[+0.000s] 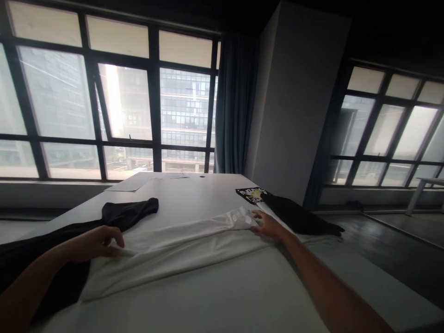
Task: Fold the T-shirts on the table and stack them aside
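A white garment [180,245] lies stretched across the white table [215,296], folded lengthwise into a long band. My left hand [99,241] grips its left end with the fingers curled on the cloth. My right hand [265,224] pinches the right end, where the fabric bunches up. Both arms reach out from the near edge.
A black garment [128,213] lies under and behind my left arm. Another black garment [298,215] with a printed patch [251,193] hangs over the table's right edge. Sheets of paper [138,181] lie at the far end. Large windows, a curtain and a pillar stand behind.
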`<state>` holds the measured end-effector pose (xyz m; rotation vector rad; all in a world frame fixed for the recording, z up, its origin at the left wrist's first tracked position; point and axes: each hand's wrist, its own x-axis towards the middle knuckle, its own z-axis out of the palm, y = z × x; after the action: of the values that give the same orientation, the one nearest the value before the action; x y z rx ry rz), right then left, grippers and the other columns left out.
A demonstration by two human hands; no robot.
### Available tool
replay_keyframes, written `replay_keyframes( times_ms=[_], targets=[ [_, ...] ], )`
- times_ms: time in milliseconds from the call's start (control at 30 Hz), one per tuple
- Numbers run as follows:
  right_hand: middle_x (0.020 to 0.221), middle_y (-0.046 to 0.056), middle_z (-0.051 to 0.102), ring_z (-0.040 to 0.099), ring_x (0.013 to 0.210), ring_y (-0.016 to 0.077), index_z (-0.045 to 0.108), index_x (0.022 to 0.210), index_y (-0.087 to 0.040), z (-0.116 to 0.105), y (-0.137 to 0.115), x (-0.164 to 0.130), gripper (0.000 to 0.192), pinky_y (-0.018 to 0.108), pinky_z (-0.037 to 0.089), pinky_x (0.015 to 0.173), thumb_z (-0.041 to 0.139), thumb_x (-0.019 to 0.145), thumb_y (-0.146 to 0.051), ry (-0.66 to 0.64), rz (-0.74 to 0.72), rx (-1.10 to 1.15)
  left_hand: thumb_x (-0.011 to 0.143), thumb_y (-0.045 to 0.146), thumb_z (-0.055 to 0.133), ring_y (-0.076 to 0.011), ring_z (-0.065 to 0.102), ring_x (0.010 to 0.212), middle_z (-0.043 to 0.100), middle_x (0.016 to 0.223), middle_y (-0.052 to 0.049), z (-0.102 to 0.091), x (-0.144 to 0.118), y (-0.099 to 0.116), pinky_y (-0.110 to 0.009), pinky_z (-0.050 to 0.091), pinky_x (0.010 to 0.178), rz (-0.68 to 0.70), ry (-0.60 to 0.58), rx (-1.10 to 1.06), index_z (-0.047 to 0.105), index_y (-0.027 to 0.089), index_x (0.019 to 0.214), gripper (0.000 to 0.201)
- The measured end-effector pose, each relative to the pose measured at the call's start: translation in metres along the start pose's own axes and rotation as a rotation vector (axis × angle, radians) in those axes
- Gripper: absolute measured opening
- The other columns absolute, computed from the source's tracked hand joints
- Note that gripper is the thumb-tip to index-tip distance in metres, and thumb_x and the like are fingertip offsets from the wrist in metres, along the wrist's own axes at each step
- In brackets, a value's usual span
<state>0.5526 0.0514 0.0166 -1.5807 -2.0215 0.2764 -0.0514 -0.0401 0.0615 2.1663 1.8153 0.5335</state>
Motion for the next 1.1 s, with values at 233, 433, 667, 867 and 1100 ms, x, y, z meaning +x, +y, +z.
replay_keyframes(
  times_ms=[233, 433, 667, 867, 1100],
  targets=[
    [0.11, 0.011, 0.068, 0.063, 0.097, 0.023, 0.054, 0.136, -0.014, 0.016, -0.02, 0.004, 0.07, 0.033, 0.045, 0.091, 0.071, 0.069, -0.027, -0.061, -0.046, -0.054, 0.051, 0.035, 0.069, -0.0203, 0.058, 0.075, 0.064, 0.082, 0.0, 0.019, 0.0, 0.027, -0.027, 0.046, 0.066, -0.096, -0.299, 0.05, 0.073, 0.021, 0.081, 0.033],
    [0.091, 0.009, 0.069, 0.063, 0.088, 0.0226, 0.073, 0.084, -0.015, 0.014, -0.025, 0.007, 0.017, 0.031, 0.046, 0.085, 0.062, 0.072, -0.021, 0.012, -0.094, -0.15, 0.057, 0.04, 0.066, -0.0186, 0.056, 0.069, 0.064, 0.067, 0.001, 0.013, 0.0, 0.023, -0.026, 0.045, 0.064, -0.02, -0.208, 0.003, 0.069, 0.021, 0.068, 0.022],
    [0.125, 0.01, 0.064, 0.055, 0.12, 0.0277, 0.065, 0.074, -0.02, 0.001, -0.037, -0.006, 0.015, 0.038, 0.037, 0.106, 0.074, 0.067, -0.031, -0.125, -0.174, -0.007, 0.055, 0.041, 0.069, -0.0205, 0.061, 0.069, 0.068, 0.069, -0.002, 0.008, 0.002, -0.005, -0.027, 0.047, 0.064, -0.039, -0.222, -0.087, 0.074, 0.02, 0.076, 0.029],
    [0.132, 0.015, 0.061, 0.049, 0.129, 0.0319, 0.051, 0.139, -0.018, 0.014, -0.052, -0.009, 0.075, 0.052, 0.014, 0.117, 0.072, 0.069, -0.039, -0.142, -0.129, -0.165, 0.062, 0.041, 0.06, -0.0209, 0.059, 0.071, 0.067, 0.074, -0.003, 0.012, 0.012, -0.007, -0.029, 0.046, 0.068, 0.074, -0.024, -0.005, 0.072, 0.02, 0.072, 0.027],
    [0.132, 0.013, 0.061, 0.048, 0.128, 0.0281, 0.062, 0.124, -0.02, 0.038, -0.061, -0.004, 0.053, 0.048, 0.015, 0.118, 0.058, 0.071, -0.016, -0.059, -0.191, -0.216, 0.077, 0.042, 0.048, -0.0258, 0.06, 0.09, 0.067, 0.095, -0.01, 0.001, 0.012, 0.018, -0.035, 0.046, 0.083, 0.2, 0.434, 0.135, 0.071, 0.019, 0.076, 0.033]
  ],
)
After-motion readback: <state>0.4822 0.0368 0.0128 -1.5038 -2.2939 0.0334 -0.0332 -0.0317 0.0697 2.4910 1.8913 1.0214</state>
